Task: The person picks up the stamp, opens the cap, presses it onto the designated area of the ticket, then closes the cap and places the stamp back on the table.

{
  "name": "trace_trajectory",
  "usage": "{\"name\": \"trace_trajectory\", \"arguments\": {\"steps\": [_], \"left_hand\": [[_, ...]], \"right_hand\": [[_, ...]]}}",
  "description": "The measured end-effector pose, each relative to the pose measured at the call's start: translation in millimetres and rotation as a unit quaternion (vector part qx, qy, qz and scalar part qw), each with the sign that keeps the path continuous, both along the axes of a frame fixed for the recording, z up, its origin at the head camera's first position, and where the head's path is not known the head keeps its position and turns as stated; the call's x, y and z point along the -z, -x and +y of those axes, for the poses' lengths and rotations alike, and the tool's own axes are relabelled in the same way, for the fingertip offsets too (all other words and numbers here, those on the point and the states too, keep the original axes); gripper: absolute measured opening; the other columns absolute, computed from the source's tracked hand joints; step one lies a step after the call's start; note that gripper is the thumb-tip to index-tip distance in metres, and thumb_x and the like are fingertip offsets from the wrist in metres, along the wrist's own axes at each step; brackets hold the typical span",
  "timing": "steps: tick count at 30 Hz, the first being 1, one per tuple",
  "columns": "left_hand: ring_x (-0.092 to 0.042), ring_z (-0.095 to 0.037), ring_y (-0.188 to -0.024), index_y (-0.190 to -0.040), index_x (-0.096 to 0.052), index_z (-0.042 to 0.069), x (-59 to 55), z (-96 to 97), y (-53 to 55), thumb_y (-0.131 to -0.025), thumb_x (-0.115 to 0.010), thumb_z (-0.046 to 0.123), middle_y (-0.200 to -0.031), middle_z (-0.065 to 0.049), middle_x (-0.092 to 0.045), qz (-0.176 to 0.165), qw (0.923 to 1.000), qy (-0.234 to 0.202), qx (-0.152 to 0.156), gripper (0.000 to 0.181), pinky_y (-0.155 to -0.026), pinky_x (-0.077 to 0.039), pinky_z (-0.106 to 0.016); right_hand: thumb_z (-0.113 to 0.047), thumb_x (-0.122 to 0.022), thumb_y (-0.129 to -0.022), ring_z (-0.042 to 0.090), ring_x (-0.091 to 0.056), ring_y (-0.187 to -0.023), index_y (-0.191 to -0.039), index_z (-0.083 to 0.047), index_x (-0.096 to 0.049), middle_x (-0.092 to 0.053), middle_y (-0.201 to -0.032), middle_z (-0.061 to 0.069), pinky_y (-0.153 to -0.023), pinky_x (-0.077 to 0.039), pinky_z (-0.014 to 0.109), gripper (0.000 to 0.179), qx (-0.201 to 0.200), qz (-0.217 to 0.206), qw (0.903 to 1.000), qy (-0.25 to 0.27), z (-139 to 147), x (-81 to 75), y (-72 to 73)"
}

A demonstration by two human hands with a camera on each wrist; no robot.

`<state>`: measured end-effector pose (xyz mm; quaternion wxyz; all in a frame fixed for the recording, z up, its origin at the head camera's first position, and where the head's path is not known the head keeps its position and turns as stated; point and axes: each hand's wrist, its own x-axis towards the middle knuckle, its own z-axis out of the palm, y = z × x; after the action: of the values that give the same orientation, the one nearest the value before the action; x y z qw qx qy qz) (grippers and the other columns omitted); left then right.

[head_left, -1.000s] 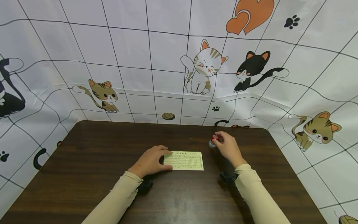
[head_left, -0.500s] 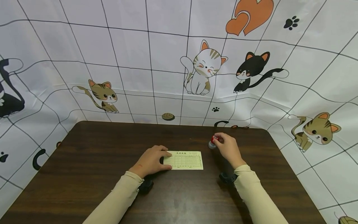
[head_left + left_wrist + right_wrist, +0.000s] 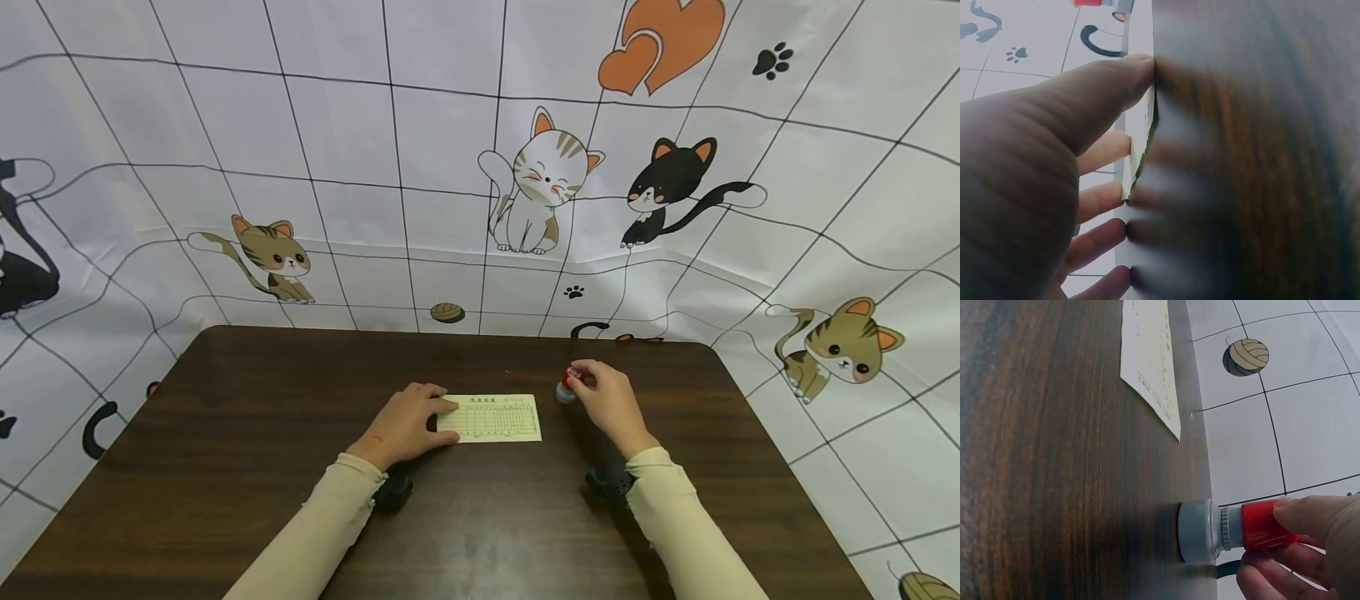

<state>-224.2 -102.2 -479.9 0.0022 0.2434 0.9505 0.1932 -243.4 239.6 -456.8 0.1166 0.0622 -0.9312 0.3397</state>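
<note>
A small pale yellow printed form (image 3: 497, 419) with a ruled grid lies on the dark wooden table. On its left end rests my left hand (image 3: 402, 427), thumb at the near corner and fingers spread toward the far corner. In the left wrist view the thumb (image 3: 1116, 80) presses on the paper's edge, and the outer fingers reach the table beyond it. To the right of the form a stamp (image 3: 1196, 531) stands upright, with a grey base and a red top. My right hand (image 3: 609, 406) pinches that red top between thumb and fingers.
Behind the table (image 3: 337, 358) hangs a white gridded sheet (image 3: 345, 125) printed with cartoon cats, hearts and paw prints. The table's far edge lies a little beyond the stamp. A dark wrist camera (image 3: 392, 493) sits under the left wrist.
My left hand and the form have shifted slightly away from me. The right hand stays on the stamp, which stands in about the same place. The head view has turned a little.
</note>
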Motion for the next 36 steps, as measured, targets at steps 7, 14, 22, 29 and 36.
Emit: {"name": "trace_trajectory", "arguments": {"steps": [7, 14, 22, 29, 36], "left_hand": [[-0.051, -0.035, -0.136, -0.135, -0.071, 0.02, -0.2, -1.1, 2.5, -0.091, -0.078, 0.049, -0.147, -0.011, -0.057, 0.001, 0.9998, 0.018, -0.003, 0.054, -0.114, -0.04, -0.057], [-0.051, -0.034, -0.136, -0.136, -0.07, 0.021, -1.3, -1.4, 4.0, -0.09, -0.078, 0.05, -0.147, -0.01, -0.057, -0.003, 0.9997, 0.023, -0.001, 0.054, -0.114, -0.041, -0.057], [-0.051, -0.035, -0.137, -0.14, -0.067, 0.021, -4.0, -0.5, 3.1, -0.091, -0.078, 0.051, -0.15, -0.011, -0.055, -0.007, 0.9995, 0.029, -0.008, 0.059, -0.113, -0.042, -0.056], [-0.053, -0.033, -0.136, -0.141, -0.066, 0.02, -5.2, -0.2, 1.1, -0.089, -0.079, 0.052, -0.149, -0.01, -0.055, -0.012, 0.9997, 0.015, -0.014, 0.063, -0.11, -0.046, -0.054], [-0.054, -0.033, -0.134, -0.142, -0.066, 0.019, -6.6, 0.0, 1.3, -0.089, -0.078, 0.054, -0.146, -0.01, -0.057, -0.014, 0.9998, 0.009, -0.014, 0.064, -0.11, -0.046, -0.054]], "right_hand": [[-0.012, -0.075, -0.096, 0.033, -0.07, -0.101, -0.126, 0.001, -0.071, -0.072, -0.117, 0.019, -0.089, -0.059, 0.05, 0.032, 0.0, 0.008, 0.9999, -0.013, -0.6, 1.2, -5.3], [-0.01, -0.074, -0.096, 0.033, -0.072, -0.1, -0.125, 0.001, -0.07, -0.072, -0.116, 0.019, -0.089, -0.06, 0.049, 0.031, -0.005, 0.003, 1.0, -0.005, -0.4, 0.5, -5.9], [-0.012, -0.075, -0.096, 0.032, -0.069, -0.1, -0.125, -0.001, -0.071, -0.072, -0.115, 0.018, -0.09, -0.058, 0.051, 0.032, -0.001, 0.011, 0.9999, -0.01, 0.1, 0.9, -6.2], [-0.013, -0.076, -0.095, 0.031, -0.07, -0.101, -0.126, -0.002, -0.07, -0.072, -0.116, 0.017, -0.089, -0.059, 0.05, 0.033, 0.001, 0.006, 1.0, -0.003, 0.2, 3.0, -6.5], [-0.012, -0.076, -0.095, 0.033, -0.071, -0.103, -0.128, 0.0, -0.067, -0.072, -0.115, 0.017, -0.091, -0.058, 0.05, 0.035, 0.002, -0.004, 0.9999, 0.011, -0.1, 3.1, -6.4]]}}
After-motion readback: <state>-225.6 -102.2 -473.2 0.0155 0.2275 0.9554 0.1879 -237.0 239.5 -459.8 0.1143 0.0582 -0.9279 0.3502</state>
